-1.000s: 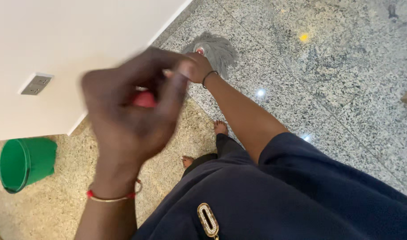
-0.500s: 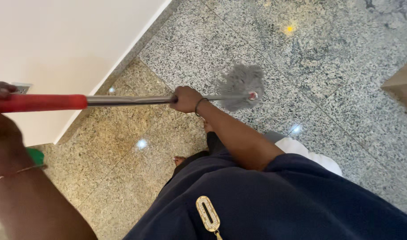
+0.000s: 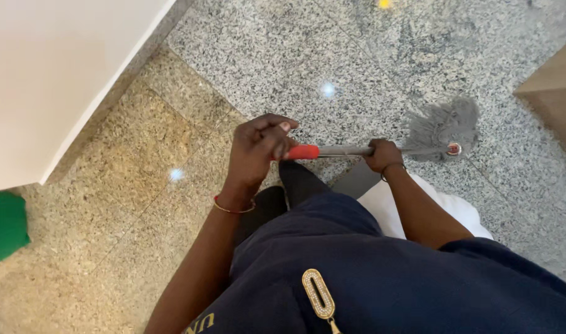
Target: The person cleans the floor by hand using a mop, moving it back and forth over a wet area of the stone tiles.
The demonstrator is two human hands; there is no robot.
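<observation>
the left hand's grip [image 3: 258,145] is wrapped tight round the red end of the mop handle [image 3: 341,150]; the right hand's grip [image 3: 383,154] is clenched on its grey metal shaft further along. the mop lies nearly level above the speckled granite floor [image 3: 283,49], its shaggy grey mop head [image 3: 443,127] just beyond the right hand, near a wooden panel [image 3: 552,93].

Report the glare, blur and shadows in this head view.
Head view: sharp overall, with no motion blur on the left hand, right hand or mop; small white light glints dot the polished floor; soft, even lighting, with only faint shadow along the wall base.
</observation>
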